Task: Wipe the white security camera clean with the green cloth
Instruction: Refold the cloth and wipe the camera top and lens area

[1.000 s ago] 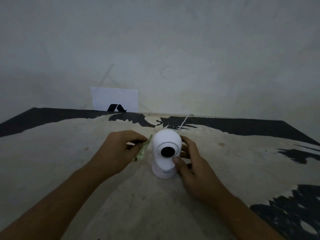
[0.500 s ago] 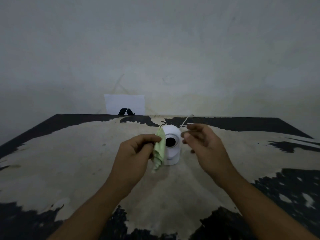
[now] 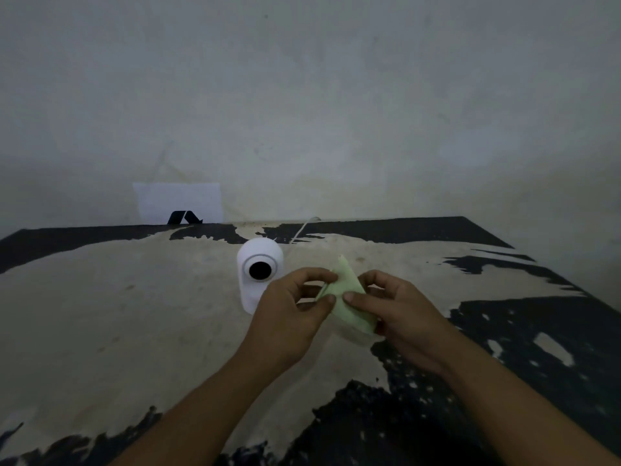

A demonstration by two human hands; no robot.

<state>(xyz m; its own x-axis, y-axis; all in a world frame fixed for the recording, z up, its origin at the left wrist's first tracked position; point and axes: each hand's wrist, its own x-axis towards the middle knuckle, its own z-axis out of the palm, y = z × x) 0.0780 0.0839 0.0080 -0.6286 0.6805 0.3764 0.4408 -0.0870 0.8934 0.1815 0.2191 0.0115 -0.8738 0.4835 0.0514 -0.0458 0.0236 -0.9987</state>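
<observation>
Left fingers: the left hand (image 3: pixel 289 317) pinched the left edge of the green cloth (image 3: pixel 349 297) between thumb and fingers.
Right fingers: the right hand (image 3: pixel 400 314) pinched the right side of the cloth, with its thumb on top.
Cloth: it was folded, with a pointed tip sticking up, and was held in the air between both hands, above the counter (image 3: pixel 134 331).
Camera: the white security camera (image 3: pixel 259 274) stood upright on the counter, just left of the hands and a bit behind them. The cloth was not touching it. Its round black eye faced the person.
Cord: a thin white cord (image 3: pixel 300 230) ran from behind the camera to the wall.
Paper: a white paper (image 3: pixel 178 201) leaned on the wall at the back left.
Counter: pale, with black patches.
</observation>
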